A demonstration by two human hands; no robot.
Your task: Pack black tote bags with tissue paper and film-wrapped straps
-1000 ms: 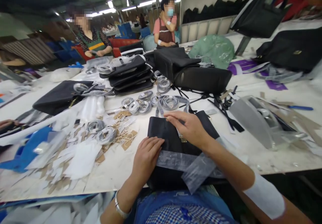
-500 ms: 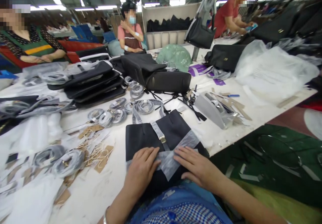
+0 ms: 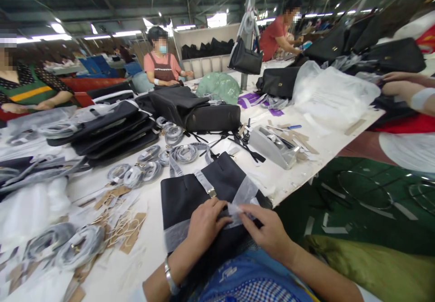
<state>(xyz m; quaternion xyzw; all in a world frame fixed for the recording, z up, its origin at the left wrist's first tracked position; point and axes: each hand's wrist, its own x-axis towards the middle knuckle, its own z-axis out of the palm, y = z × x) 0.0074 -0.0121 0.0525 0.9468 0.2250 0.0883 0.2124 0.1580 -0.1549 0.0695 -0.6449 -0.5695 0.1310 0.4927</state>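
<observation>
A black handbag (image 3: 183, 200) lies at the table's near edge against my apron, its wrapped strap and gold-coloured clasp (image 3: 212, 193) showing on the front. A translucent wrapping strip (image 3: 244, 189) crosses the bag, and its loose part is bunched between my hands. My left hand (image 3: 208, 222) is closed, thumb and fingers pinching the wrap just below the clasp. From the other side my right hand (image 3: 267, 229) pinches the same strip with fingertips and thumb. The exact ends of the strip are hidden by my fingers.
Beyond the bag stands a grey tape dispenser (image 3: 272, 147). Wrapped coiled straps (image 3: 146, 173) and tags with strings (image 3: 131, 232) lie to the left. Stacked black bags (image 3: 112, 136) stand behind. Co-workers are around the table; a person's arm (image 3: 408, 89) reaches in at right.
My hands have gone from lying flat on the wrap to pinching it together near the bag's middle. The view has turned slightly right, and a co-worker's arm now shows at right.
</observation>
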